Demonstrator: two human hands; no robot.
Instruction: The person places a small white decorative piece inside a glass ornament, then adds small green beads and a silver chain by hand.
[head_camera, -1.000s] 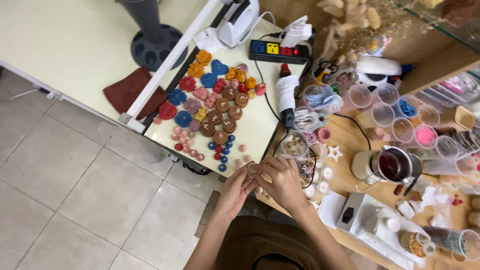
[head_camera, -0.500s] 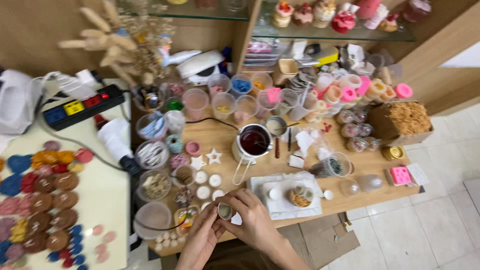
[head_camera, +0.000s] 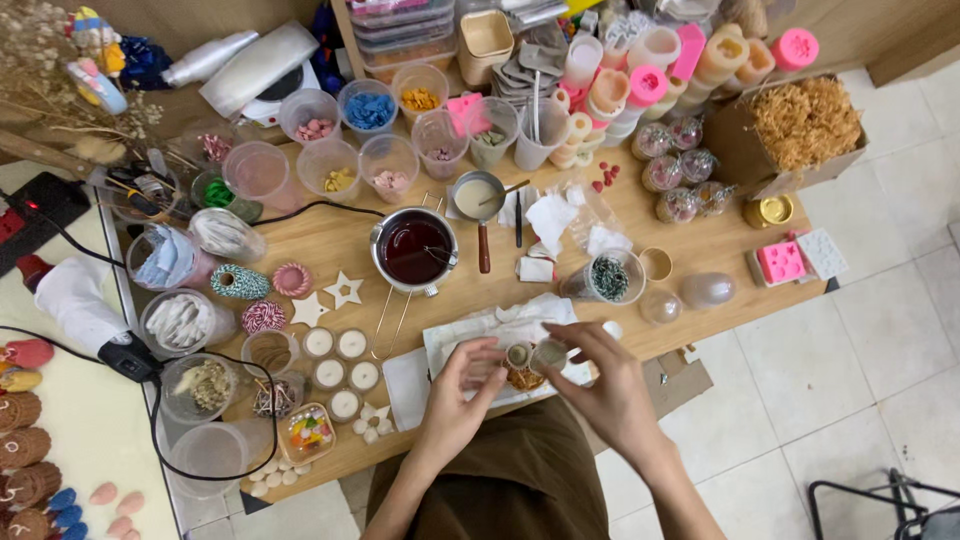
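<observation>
Two hands are working small cups over a white tray at the tabletop's near edge.

The left hand (head_camera: 462, 385) is pinching a small round cup (head_camera: 518, 355) with closed fingers, and the right hand (head_camera: 600, 375) is gripping a clear cup (head_camera: 548, 354) just beside it, at its 3 o'clock; what is sitting inside either is too small to tell. Both cups are hovering over the tray (head_camera: 470, 335), where a brown crumbly heap (head_camera: 523, 379) is lying. At 11 o'clock from the hands a metal pot (head_camera: 414, 249) is holding dark red liquid, and a small saucepan (head_camera: 477, 197) beyond it is holding cream liquid. At 9 o'clock, round moulds (head_camera: 335, 358) are filled with white wax. Along the tabletop's (head_camera: 340, 235) far side, plastic tubs are showing blue (head_camera: 369, 108), orange (head_camera: 420, 98) and pink (head_camera: 315, 127) pieces.
</observation>
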